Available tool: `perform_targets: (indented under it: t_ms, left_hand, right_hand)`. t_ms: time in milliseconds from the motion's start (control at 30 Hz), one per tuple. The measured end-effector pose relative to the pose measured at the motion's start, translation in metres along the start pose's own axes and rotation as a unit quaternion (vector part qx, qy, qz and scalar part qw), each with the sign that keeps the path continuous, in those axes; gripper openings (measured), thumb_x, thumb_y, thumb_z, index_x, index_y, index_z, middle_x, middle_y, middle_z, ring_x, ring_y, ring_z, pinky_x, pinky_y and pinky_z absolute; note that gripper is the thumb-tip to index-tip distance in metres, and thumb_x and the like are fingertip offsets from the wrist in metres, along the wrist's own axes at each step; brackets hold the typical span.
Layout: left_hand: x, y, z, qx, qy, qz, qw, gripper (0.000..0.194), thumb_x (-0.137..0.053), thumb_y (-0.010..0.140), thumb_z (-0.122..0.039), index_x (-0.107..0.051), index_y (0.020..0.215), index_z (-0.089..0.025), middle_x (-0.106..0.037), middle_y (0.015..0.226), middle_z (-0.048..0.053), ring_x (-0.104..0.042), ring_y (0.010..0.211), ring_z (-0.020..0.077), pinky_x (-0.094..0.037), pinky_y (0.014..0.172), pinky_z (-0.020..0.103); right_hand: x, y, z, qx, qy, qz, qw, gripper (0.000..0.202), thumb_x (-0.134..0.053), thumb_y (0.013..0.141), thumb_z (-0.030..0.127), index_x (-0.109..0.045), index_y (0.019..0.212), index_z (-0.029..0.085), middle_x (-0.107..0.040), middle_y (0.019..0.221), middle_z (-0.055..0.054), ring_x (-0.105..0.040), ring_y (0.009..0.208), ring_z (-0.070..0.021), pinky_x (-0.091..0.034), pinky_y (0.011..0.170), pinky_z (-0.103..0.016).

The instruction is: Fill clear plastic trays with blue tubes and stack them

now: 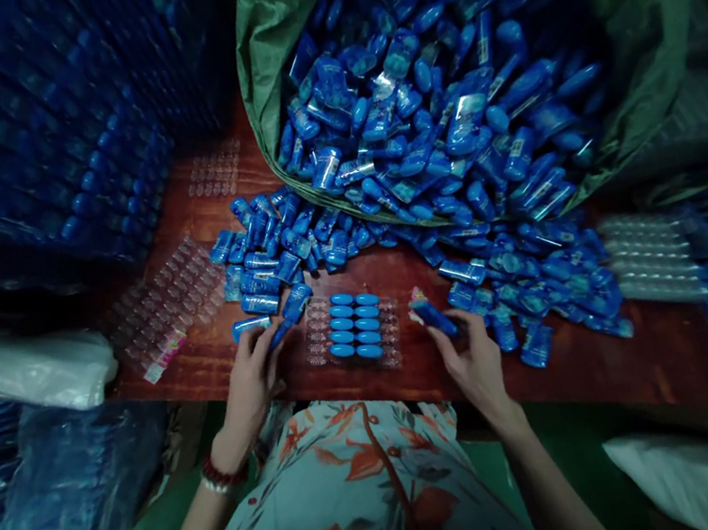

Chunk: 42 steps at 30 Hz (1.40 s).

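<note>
While a green sack [256, 63] of creased, soft cloth gapes over the far side of the reddish wooden tabletop [209, 373], shiny blue packets [417, 121] with crinkled wrapping lie heaped in its mouth and around it. Between the hands sits a clear moulded tray [316, 337], its small cells in rows, with smooth blue ovals [338, 325] in two columns (five in each) down its middle. The left hand [251, 376] has its grip pinched around a slim dark packet [279, 331], left of the tray; the right hand [478, 357] has its grip closed on a dark blue piece [436, 319] with a pinkish end, right of the tray. The tabletop's near edge runs just below the tray, close to a floral garment [355, 502]; bare wood shows beyond the tray and in narrow strips at its sides.
</note>
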<state>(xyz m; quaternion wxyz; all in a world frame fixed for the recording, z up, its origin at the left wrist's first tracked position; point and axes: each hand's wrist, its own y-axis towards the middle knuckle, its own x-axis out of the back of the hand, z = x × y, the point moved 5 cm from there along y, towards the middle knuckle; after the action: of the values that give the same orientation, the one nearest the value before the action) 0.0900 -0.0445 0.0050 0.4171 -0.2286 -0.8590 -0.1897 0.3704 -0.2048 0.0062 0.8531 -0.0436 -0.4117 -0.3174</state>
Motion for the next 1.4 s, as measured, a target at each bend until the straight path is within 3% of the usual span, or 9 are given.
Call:
perform_targets:
  t_ms: [100,233,333,500,733,933,1133,1267,1400]
  left_hand:
    - [0.005,-0.026,-0.011,-0.007,-0.03,0.038,0.999,0.03,-0.043,0.093,-0.026,-0.052,0.121,-0.02,-0.057,0.105,0.008,-0.061,0.095,0.0186,-0.052,0.081,0.03]
    - [-0.01,-0.035,-0.033,-0.064,-0.077,0.055,0.993,0.025,-0.05,0.091,-0.026,-0.051,0.115,-0.02,-0.062,0.094,0.006,-0.062,0.086,0.0161,-0.053,0.077,0.027]
    - [-0.027,-0.031,-0.044,-0.137,-0.055,0.06,0.987,0.025,-0.044,0.093,-0.02,-0.052,0.117,-0.019,-0.062,0.102,0.009,-0.06,0.092,0.017,-0.052,0.08,0.029]
    - [-0.036,-0.029,-0.051,-0.241,0.027,0.063,0.968,0.036,-0.037,0.094,-0.015,-0.047,0.128,-0.018,-0.061,0.104,0.011,-0.058,0.092,0.0182,-0.052,0.076,0.029]
    - [-0.048,-0.025,-0.07,-0.272,0.111,0.204,0.934,0.03,-0.042,0.092,-0.019,-0.052,0.12,-0.015,-0.059,0.101,0.012,-0.053,0.09,0.0207,-0.051,0.077,0.033]
    - [-0.051,-0.025,-0.067,-0.292,0.097,0.168,0.936,0.034,-0.04,0.093,-0.02,-0.049,0.125,-0.015,-0.057,0.107,0.014,-0.053,0.092,0.0211,-0.05,0.076,0.034]
    - [-0.029,-0.012,-0.045,-0.221,-0.014,0.016,0.975,0.04,-0.047,0.092,-0.022,-0.046,0.132,-0.025,-0.054,0.112,0.011,-0.055,0.097,0.0183,-0.049,0.082,0.031]
    - [-0.021,0.024,-0.015,-0.067,0.006,-0.034,0.997,0.034,-0.043,0.093,-0.022,-0.052,0.126,-0.02,-0.054,0.105,0.01,-0.055,0.095,0.0195,-0.049,0.083,0.034]
    - [-0.02,0.042,-0.004,-0.051,0.084,-0.023,0.995,0.031,-0.045,0.091,-0.028,-0.058,0.117,-0.017,-0.057,0.101,0.011,-0.054,0.09,0.023,-0.048,0.08,0.037]
  right_hand:
    - [0.002,-0.037,0.02,0.023,0.058,0.058,0.996,0.015,-0.058,0.086,0.029,-0.057,0.099,0.021,-0.063,0.091,-0.005,-0.062,0.08,-0.0171,-0.052,0.068,-0.028]
    - [-0.019,-0.057,0.044,0.09,0.101,0.124,0.983,0.019,-0.053,0.088,0.018,-0.056,0.107,0.022,-0.063,0.093,-0.005,-0.062,0.085,-0.0159,-0.054,0.075,-0.027]
    - [-0.031,-0.053,0.053,0.17,0.066,0.133,0.974,0.031,-0.046,0.09,0.012,-0.054,0.118,0.022,-0.062,0.101,-0.007,-0.06,0.095,-0.0174,-0.052,0.084,-0.031]
    - [-0.041,-0.046,0.061,0.267,-0.1,0.185,0.941,0.04,-0.037,0.088,0.006,-0.054,0.123,0.019,-0.059,0.091,-0.008,-0.056,0.082,-0.0172,-0.051,0.07,-0.028]
    - [-0.053,-0.044,0.087,0.294,-0.225,0.237,0.898,0.028,-0.046,0.087,0.01,-0.059,0.111,0.017,-0.057,0.085,-0.007,-0.051,0.08,-0.0198,-0.044,0.073,-0.032]
    - [-0.058,-0.041,0.094,0.29,-0.246,0.24,0.893,0.026,-0.051,0.086,0.011,-0.06,0.109,0.018,-0.059,0.085,-0.007,-0.054,0.081,-0.02,-0.042,0.076,-0.033]
    - [-0.039,-0.042,0.079,0.281,-0.162,0.133,0.936,0.031,-0.051,0.091,0.021,-0.058,0.12,0.02,-0.064,0.089,-0.006,-0.058,0.081,-0.0162,-0.043,0.077,-0.028]
    - [-0.017,-0.017,0.044,0.158,-0.051,0.016,0.986,0.025,-0.048,0.092,0.02,-0.064,0.111,0.019,-0.065,0.087,-0.005,-0.06,0.078,-0.0139,-0.046,0.074,-0.024]
    - [0.021,0.011,-0.01,0.014,-0.076,-0.125,0.989,0.024,-0.047,0.091,0.028,-0.067,0.096,0.016,-0.068,0.086,-0.007,-0.061,0.079,-0.0176,-0.047,0.077,-0.03]
